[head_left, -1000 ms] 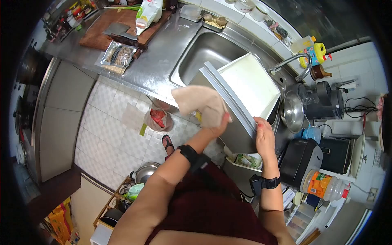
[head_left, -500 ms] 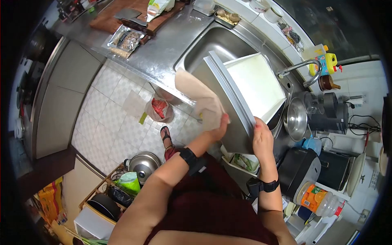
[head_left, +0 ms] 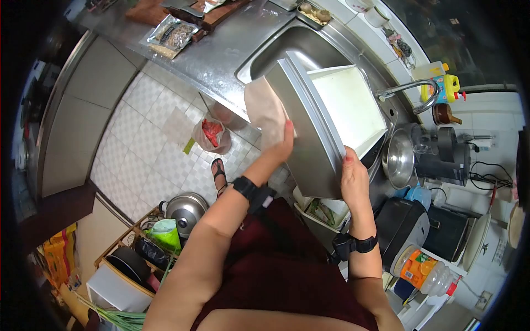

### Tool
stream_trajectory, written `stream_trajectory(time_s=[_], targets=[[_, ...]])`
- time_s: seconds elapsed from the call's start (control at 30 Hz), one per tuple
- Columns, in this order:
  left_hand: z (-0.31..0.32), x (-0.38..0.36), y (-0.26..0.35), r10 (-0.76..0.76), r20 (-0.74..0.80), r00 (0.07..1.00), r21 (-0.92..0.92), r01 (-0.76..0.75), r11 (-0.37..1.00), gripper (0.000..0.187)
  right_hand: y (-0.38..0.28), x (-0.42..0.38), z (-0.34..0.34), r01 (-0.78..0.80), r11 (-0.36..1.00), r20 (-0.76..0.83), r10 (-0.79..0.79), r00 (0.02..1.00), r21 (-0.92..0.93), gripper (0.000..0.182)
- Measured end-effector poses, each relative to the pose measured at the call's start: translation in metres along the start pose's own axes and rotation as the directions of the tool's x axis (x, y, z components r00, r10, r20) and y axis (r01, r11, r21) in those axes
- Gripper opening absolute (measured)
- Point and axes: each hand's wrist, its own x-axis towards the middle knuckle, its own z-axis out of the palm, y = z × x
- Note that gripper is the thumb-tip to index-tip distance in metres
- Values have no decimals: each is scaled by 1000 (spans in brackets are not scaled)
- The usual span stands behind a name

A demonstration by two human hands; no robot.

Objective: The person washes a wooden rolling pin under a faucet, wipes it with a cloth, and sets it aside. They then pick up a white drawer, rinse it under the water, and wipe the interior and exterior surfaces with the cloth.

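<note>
A drawer-like box with a white inside (head_left: 348, 107) and a broad metal front panel (head_left: 309, 138) is held tilted over the near edge of the sink (head_left: 301, 47). My right hand (head_left: 355, 179) is closed on the panel's lower right edge, thumb on top. In my left hand (head_left: 280, 144) is a beige cloth (head_left: 268, 110), pressed against the outer face of the panel near its left side. The fingers of my left hand are partly hidden by the cloth.
A curved faucet (head_left: 411, 91) and a metal bowl (head_left: 398, 160) are beside the sink. Packets (head_left: 174, 34) lie on the steel counter (head_left: 221, 60). On the floor stand a bag with red contents (head_left: 212, 135) and a lidded pot (head_left: 185, 212).
My left hand and the cloth have moved up and left along the panel. The panel has turned to show more of its outer face. The camera view has shifted slightly.
</note>
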Motion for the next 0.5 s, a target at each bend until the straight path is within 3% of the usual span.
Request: stream_trajectory(time_s=[0.07,0.1,0.13,0.2,0.3,0.33,0.4,0.47,0.5], targets=[[29,-42,-21,10,-24,1000,212,-5,977,56,1,0,0,11,1000,8,-11,1000,11,52],[22,-53,-5,-110,284,952,386,-8,923,53,3,0,1,19,1000,11,-19,1000,15,52],[15,-63,11,-272,534,800,534,-70,843,50,4,1,1,39,999,3,-39,999,16,51],[22,-100,10,-70,499,864,315,-106,943,53,7,1,2,80,997,-15,-79,997,19,50],[32,-138,-5,234,413,880,57,-282,958,58,4,0,1,69,998,3,-69,998,6,57],[32,-134,-10,137,638,758,83,-244,966,62,11,1,1,74,994,23,-76,997,80,62],[36,-133,-14,126,730,672,87,-274,958,65,25,5,2,80,970,57,-96,994,228,72],[42,-131,-17,230,683,694,77,-381,921,68,25,4,1,11,920,97,-53,994,391,80],[45,-130,-16,339,583,739,78,-466,881,69,23,3,-1,-29,884,121,-31,992,467,85]])
